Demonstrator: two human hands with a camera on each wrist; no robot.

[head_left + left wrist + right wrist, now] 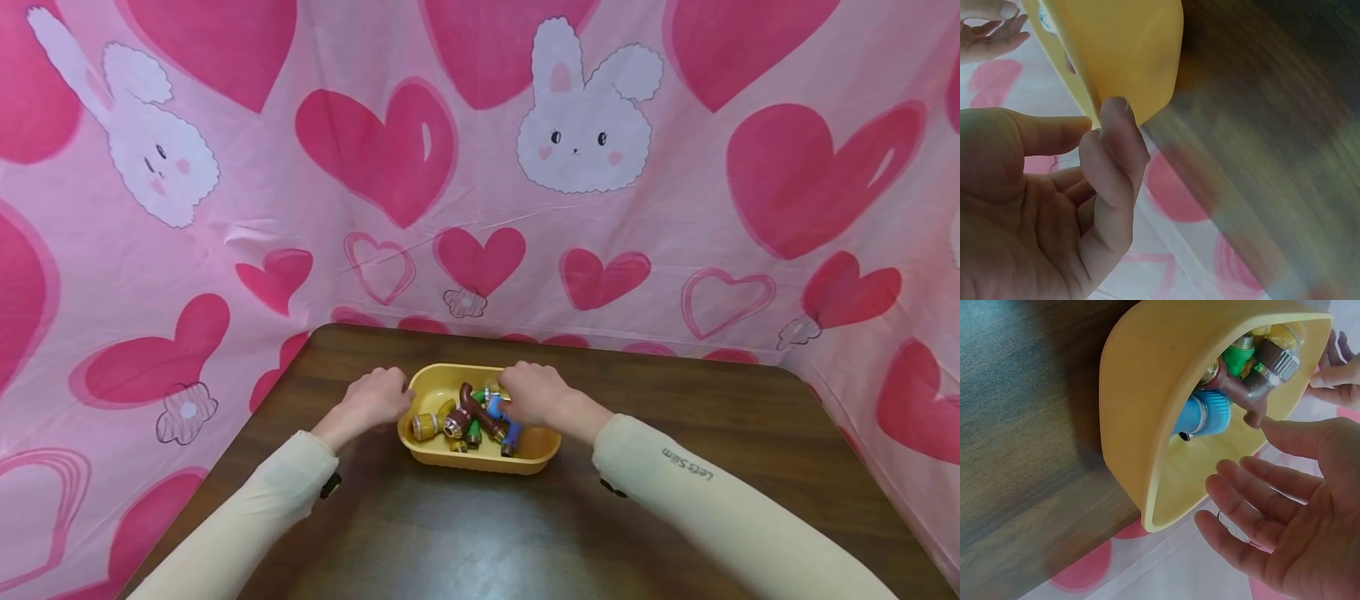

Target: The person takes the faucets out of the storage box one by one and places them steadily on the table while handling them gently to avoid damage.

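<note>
A yellow plastic tub (pixel 472 465) stands on the table with several coloured pipe fittings inside. My left hand (pixel 378 396) pinches its left rim between thumb and fingertips; in the left wrist view the index finger (pixel 1124 128) lies against the outer wall. Over the right end of the tub is my right hand (pixel 536 392), its fingers spread loosely and nothing gripped. Its thumb is near a brown fitting (pixel 1241 389) in the right wrist view. A blue fitting (pixel 512 435), a green fitting (pixel 474 433) and a yellow fitting (pixel 424 427) lie jumbled around the brown one.
The tub sits toward the far part of a dark wooden table (pixel 420 533). A pink cloth (pixel 480 200) with hearts and rabbits hangs behind the table and along both sides.
</note>
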